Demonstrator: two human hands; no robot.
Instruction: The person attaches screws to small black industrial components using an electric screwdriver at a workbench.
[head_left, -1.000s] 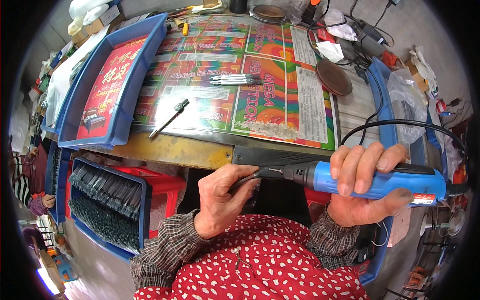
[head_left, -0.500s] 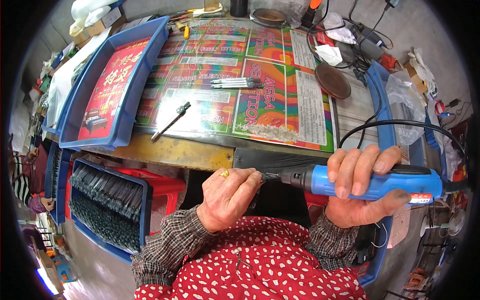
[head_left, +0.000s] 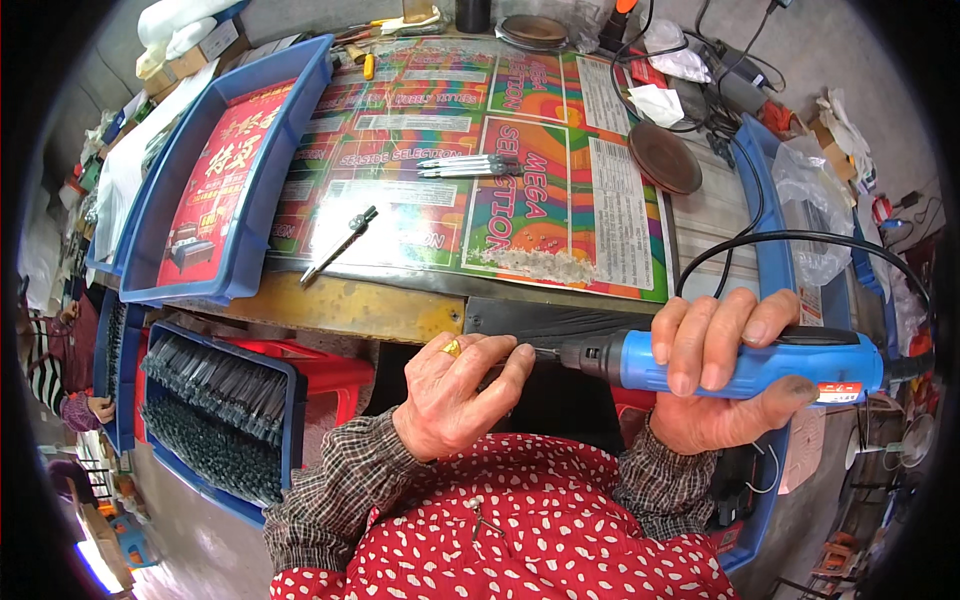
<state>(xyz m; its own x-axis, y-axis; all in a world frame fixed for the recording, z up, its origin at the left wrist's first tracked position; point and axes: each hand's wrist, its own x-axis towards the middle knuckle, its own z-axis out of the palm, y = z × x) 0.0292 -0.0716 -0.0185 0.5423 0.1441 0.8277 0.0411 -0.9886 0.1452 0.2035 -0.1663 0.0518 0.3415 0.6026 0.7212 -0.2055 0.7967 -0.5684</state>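
Note:
My right hand (head_left: pixel 715 375) is wrapped round a blue corded electric screwdriver (head_left: pixel 650 362), which lies level with its black nose pointing left. The thin bit reaches the fingertips of my left hand (head_left: pixel 465 385). That hand wears a gold ring and is closed in a pinch; what it holds is mostly hidden behind the fingers. On the table beyond, a single pen (head_left: pixel 340 245) lies slanted. Farther back, several clear pens (head_left: pixel 468 166) with dark ends lie side by side.
A blue tray (head_left: pixel 243 255) with a red printed sheet stands at the table's left. Below it, a blue bin (head_left: pixel 290 430) of pen-like pieces rests by a red stool (head_left: pixel 340 375). A black cable (head_left: pixel 800 236) arches at the right, near a brown round disc (head_left: pixel 665 158).
My left fingers have shifted slightly, and the dark piece that showed at their tips is now hardly visible. The screwdriver has stayed almost in place.

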